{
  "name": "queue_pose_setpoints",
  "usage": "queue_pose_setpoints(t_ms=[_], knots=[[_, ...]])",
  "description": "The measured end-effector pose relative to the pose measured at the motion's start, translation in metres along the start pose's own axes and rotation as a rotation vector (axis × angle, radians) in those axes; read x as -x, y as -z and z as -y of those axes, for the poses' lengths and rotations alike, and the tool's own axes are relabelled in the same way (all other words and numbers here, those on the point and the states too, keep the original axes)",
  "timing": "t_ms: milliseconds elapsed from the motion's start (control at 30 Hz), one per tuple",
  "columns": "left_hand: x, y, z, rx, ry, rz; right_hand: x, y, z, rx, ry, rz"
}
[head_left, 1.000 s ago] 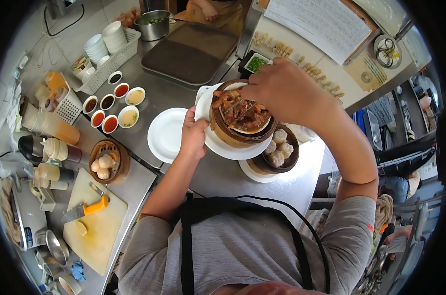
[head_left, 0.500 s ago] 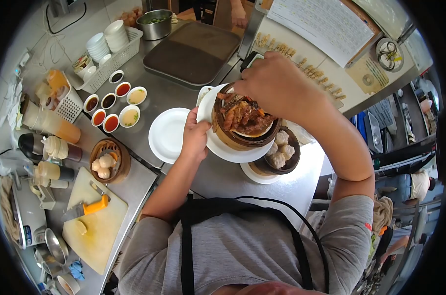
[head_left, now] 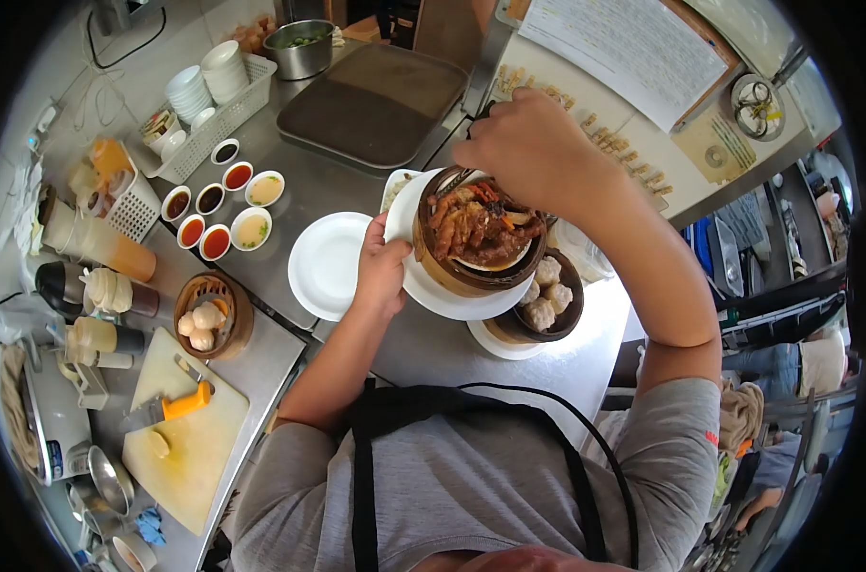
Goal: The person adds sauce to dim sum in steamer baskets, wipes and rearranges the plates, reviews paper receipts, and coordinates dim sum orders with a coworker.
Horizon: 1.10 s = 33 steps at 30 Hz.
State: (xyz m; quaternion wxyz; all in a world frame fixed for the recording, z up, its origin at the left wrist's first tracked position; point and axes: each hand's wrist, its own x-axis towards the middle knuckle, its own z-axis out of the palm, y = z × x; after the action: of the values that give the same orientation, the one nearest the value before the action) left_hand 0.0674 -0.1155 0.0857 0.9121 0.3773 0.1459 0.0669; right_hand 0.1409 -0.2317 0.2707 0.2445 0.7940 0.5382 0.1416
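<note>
My left hand (head_left: 385, 272) grips the rim of a white plate (head_left: 423, 291). On that plate stands a bamboo steamer basket (head_left: 452, 278) holding sauced chicken feet (head_left: 481, 227). Over the basket's far edge, my right hand (head_left: 524, 143) is closed around a thin dark utensil, mostly hidden beneath it, so I cannot make out its kind. Partly behind the plate, a second steamer (head_left: 519, 329) with several dumplings (head_left: 545, 297) rests on another white plate (head_left: 495, 341). An unoccupied white plate (head_left: 326, 267) lies left of my left hand.
Several small sauce bowls (head_left: 238, 175) stand at the left back, near a white basket (head_left: 225, 122) of stacked bowls. A brown tray (head_left: 374, 103) lies at the back. On the left counter are a steamer (head_left: 242, 319), a cutting board (head_left: 199, 448) and an orange-handled knife (head_left: 187, 400).
My right hand has shifted slightly, and the chicken feet sit differently in the basket. My left hand and its plate have barely moved. The other person's hand at the back has moved up.
</note>
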Motion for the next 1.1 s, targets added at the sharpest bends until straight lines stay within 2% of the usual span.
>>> queue_pose_setpoints(t_ms=[200, 300, 400, 700, 900, 1100], knots=[[-0.002, 0.003, 0.0, 0.01, -0.001, 0.001, 0.003, 0.005, 0.006, 0.015, 0.055, -0.159], [-0.007, 0.005, 0.001, 0.025, -0.003, -0.01, 0.015, 0.027, 0.004, -0.003, -0.01, -0.138], [-0.008, 0.004, 0.0, 0.038, -0.012, -0.02, 0.021, 0.022, 0.022, -0.161, 0.093, -0.189], [-0.005, 0.006, 0.003, 0.033, -0.013, -0.011, 0.027, 0.01, 0.021, -0.122, 0.078, -0.046], [0.0, -0.001, 0.004, 0.022, -0.004, 0.0, 0.03, 0.019, 0.015, -0.076, -0.028, -0.15], [0.004, -0.005, 0.001, 0.019, 0.009, -0.004, 0.033, 0.01, 0.016, -0.073, -0.014, -0.032]])
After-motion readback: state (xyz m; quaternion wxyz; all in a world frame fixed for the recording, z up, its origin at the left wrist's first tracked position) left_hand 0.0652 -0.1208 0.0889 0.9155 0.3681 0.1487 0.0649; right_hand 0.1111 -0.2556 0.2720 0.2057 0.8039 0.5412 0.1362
